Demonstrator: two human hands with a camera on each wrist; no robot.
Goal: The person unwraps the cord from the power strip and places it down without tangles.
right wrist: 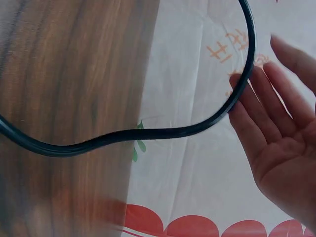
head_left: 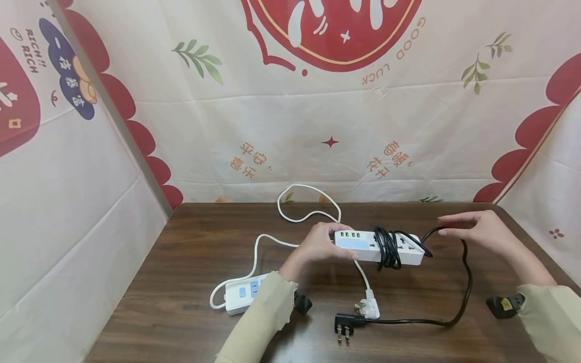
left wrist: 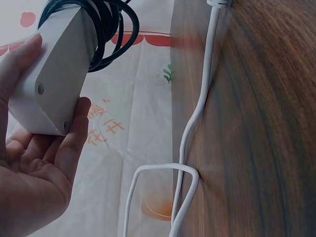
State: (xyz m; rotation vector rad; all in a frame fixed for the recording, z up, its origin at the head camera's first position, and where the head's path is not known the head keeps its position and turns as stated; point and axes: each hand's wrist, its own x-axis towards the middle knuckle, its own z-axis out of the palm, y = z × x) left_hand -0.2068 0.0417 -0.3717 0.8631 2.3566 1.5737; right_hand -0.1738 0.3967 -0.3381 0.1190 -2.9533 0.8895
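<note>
One power strip (head_left: 365,254), left fingers (left wrist: 74,140) gripping it, right fingers (right wrist: 263,108) straight against black cord (right wrist: 173,133), table edge (head_left: 227,205) beyond

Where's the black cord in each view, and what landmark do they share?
Head: cord, right of centre, partly wound round the held strip.
Left wrist: cord, top left, in loops.
Right wrist: cord, curving from left edge to top right.
Shared landmark: back edge of the table.
</note>
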